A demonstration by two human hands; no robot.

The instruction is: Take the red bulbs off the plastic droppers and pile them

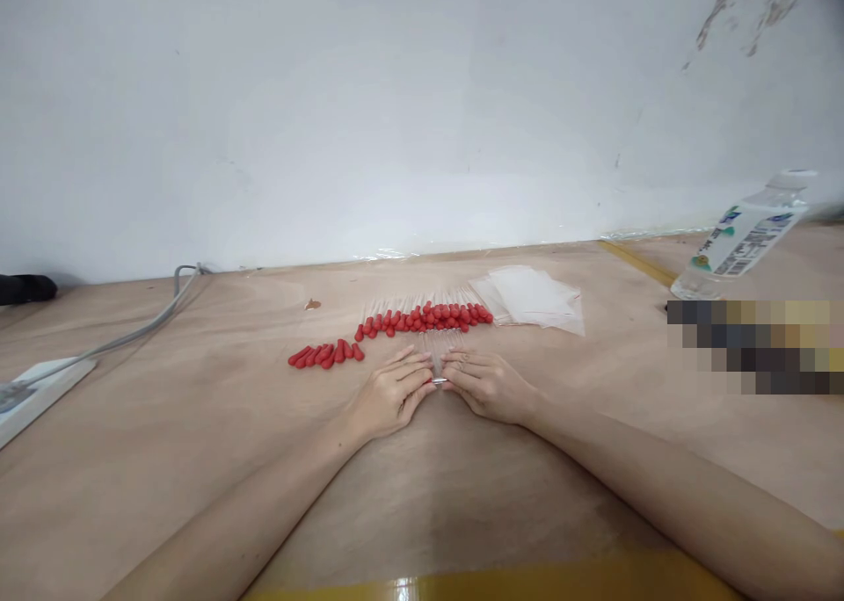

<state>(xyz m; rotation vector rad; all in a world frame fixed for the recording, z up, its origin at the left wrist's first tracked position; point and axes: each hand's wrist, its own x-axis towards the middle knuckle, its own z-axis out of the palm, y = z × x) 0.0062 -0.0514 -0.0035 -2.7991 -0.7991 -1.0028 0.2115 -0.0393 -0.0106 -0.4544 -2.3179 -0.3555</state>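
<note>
A wood-toned table is backed by a white wall. One clear tube is gripped in the closed fingers of left hand and right hand, at six o'clock from red-bulbed droppers; one bottle is seen at two o'clock. The droppers are overlapped beyond counting; the tube's ends are hidden.

Surface: flat tabletop, light brown, wood-patterned. Yellow tape strips: one along the near edge, one at far right. Centre: pile of clear slender tubes with red bulbs; bare-ended clear tubes on its near side. Left of pile: loose red teardrop-shaped bulbs. Right, touching: overlapping translucent flat plastic bags. Far right: clear plastic bottle, white label. Left: grey cable, white flat-sided block.
</note>
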